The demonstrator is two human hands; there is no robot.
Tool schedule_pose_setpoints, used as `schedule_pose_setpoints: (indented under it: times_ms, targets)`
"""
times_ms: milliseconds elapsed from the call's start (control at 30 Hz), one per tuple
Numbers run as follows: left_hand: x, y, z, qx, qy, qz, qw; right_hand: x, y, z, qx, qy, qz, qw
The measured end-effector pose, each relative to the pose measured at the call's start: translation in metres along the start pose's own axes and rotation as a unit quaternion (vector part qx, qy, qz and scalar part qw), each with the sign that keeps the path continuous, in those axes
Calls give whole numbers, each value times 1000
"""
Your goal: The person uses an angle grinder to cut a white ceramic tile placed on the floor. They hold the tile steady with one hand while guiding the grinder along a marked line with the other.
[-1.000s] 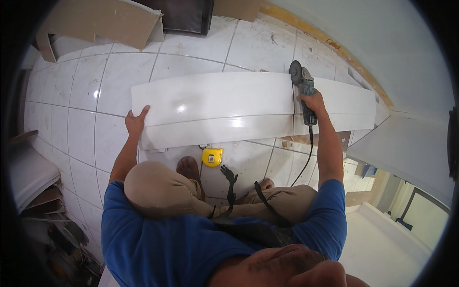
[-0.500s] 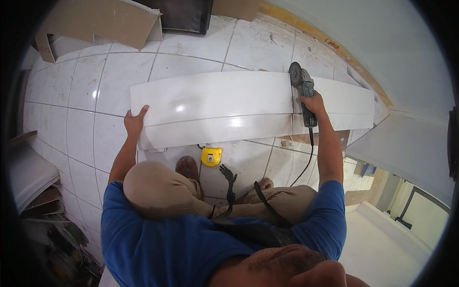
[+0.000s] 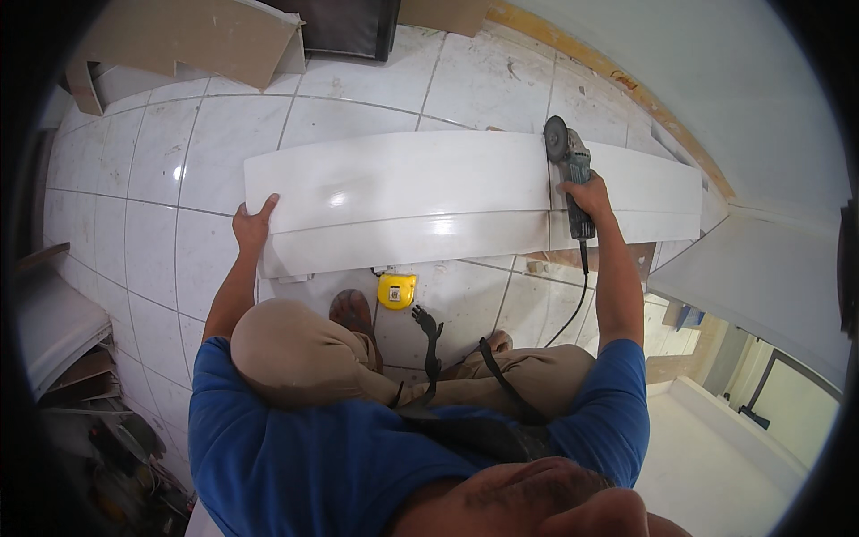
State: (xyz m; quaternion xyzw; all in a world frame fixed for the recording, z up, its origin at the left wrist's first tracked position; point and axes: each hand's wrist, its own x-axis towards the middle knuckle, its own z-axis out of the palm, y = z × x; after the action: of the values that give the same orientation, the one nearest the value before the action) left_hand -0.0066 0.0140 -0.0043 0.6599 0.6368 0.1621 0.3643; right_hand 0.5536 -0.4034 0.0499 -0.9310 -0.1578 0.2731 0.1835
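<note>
A long glossy white panel (image 3: 403, 174) lies across the floor tiles in front of me, a seam running along its length and a dark cross line near its right part. My left hand (image 3: 254, 224) grips the panel's left end, thumb on top; its other fingers are partly hidden at the edge. Wrapped round the body of an angle grinder (image 3: 579, 183) is my right hand (image 3: 589, 194). The grinder's disc (image 3: 556, 139) is over the panel's far edge, at the dark line. Whether the disc touches the panel I cannot tell.
A yellow tape measure (image 3: 396, 291) lies on the tiles between the panel and my feet. The grinder's black cord (image 3: 573, 309) trails toward me. Brown boards (image 3: 179, 40) and a dark box (image 3: 344, 27) stand at the far left; a white wall (image 3: 716, 89) borders the right.
The grinder and my right hand have shifted very slightly to the right. My left hand and the panel look almost the same.
</note>
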Motion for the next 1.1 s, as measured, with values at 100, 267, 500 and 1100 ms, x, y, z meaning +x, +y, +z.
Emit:
schedule_pose_setpoints:
  times_ms: [100, 267, 500, 1100]
  targets:
    - [5, -9, 0, 21, 5, 7, 1000, 4, -4, 1, -5, 1, -1, 1000]
    - [3, -8, 1, -8, -2, 11, 1000, 9, -8, 1, 6, -5, 0, 1000]
    - [3, -7, 0, -3, 0, -1, 1000, 11, -8, 0, -18, -5, 10, 1000]
    - [7, -13, 0, 10, -4, 13, 1000, -8, -2, -3, -21, -3, -2, 1000]
